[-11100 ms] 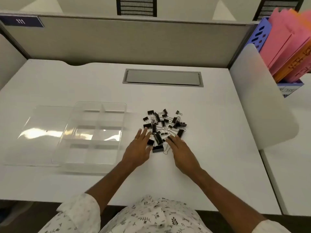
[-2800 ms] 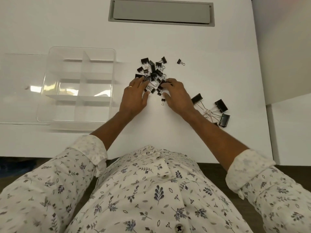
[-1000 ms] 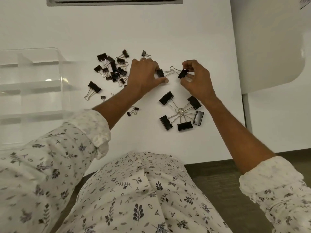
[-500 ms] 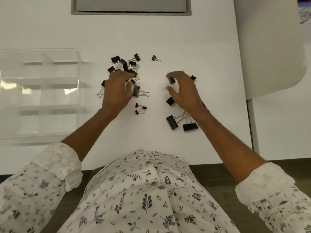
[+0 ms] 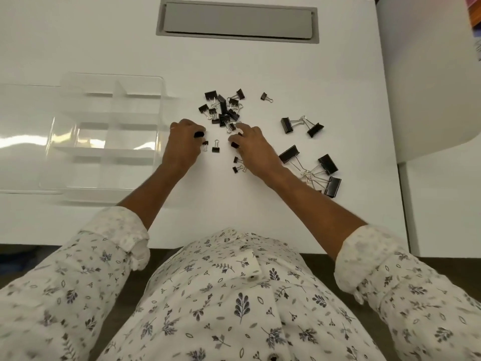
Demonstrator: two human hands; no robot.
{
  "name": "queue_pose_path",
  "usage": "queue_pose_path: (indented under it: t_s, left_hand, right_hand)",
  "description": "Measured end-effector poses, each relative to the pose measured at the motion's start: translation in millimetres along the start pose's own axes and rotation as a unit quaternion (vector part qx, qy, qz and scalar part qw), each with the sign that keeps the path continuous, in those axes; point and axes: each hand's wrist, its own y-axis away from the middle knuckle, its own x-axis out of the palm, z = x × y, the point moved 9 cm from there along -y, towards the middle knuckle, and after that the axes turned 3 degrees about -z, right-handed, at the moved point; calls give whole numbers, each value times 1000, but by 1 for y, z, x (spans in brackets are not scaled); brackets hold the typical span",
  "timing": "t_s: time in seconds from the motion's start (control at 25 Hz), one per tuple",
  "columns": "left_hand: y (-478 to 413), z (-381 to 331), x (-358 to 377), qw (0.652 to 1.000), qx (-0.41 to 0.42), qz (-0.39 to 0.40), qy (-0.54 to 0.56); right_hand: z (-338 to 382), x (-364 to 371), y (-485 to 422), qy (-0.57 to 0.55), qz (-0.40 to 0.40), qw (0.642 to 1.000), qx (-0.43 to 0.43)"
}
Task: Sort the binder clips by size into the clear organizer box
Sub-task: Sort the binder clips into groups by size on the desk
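A mixed pile of black binder clips [image 5: 223, 110] lies mid-desk. Just below it, my left hand [image 5: 182, 145] pinches a small clip [image 5: 199, 134] in its curled fingers. My right hand [image 5: 253, 149] pinches another small clip [image 5: 234, 145] at its fingertips. A few small clips [image 5: 215, 149] lie between and under the hands. Two medium clips [image 5: 302, 126] sit to the right, and several large clips [image 5: 320, 170] lie with tangled handles by my right wrist. The clear organizer box [image 5: 104, 131] stands at the left, its compartments holding nothing.
The box's clear lid [image 5: 23, 136] lies flat to the left of the box. A grey cable hatch [image 5: 236, 20] is set into the desk at the back. A white panel [image 5: 429, 74] borders the desk on the right. One small clip [image 5: 265, 96] sits apart.
Both hands moved in toward the pile's lower edge and each picked up a small clip. Two medium clips now lie separated at the right.
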Motion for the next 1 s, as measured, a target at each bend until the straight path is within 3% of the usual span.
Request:
queue_pose_path:
  t_s: [0.24,0.4,0.52,0.68,0.8,1.0]
  left_hand:
    - [-5,3,-10,999,-10,-34,16]
    - [-6,-30,-35,992,33,-106,66]
    - [-13,-56,-40,982,40,-117,142]
    - [-23,-80,-29,963,1,-101,250]
    - [-36,-98,-9,955,-40,-67,287]
    - [-65,-130,31,928,-106,8,358]
  right_hand:
    - [-23,-16,8,-98,-46,991,74]
    - [-47,-49,18,-219,-121,960,125]
    - [-80,-78,26,-268,-191,926,186]
    - [-142,-109,41,-309,-231,878,283]
    - [-180,-116,49,-297,-222,869,329]
    - [-209,-112,39,-313,-190,871,328]
